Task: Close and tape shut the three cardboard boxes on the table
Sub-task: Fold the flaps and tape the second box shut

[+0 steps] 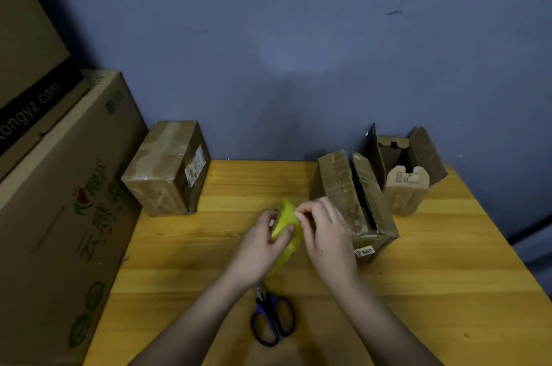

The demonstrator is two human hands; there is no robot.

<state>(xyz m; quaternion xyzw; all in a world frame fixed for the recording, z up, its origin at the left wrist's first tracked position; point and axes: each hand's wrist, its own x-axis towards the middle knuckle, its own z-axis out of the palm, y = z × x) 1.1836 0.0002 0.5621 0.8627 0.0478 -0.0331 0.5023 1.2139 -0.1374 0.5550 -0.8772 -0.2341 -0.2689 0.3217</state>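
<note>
- Blue-handled scissors (272, 318) are lying on the wooden table (448, 291), nearest the person.
- The left hand (263, 243) is gripping the yellow tape roll (287, 217); right hand (325, 228) fingertips are pinching its edge.
- Middle box (355, 204) and right box (406, 168) are standing open; the left box (168, 168) is sitting closed, taped.

Your left hand (263, 243) hid the scissors' (273, 318) blades; both hands covered much of the tape roll (287, 216); box labels were unreadable.
</note>
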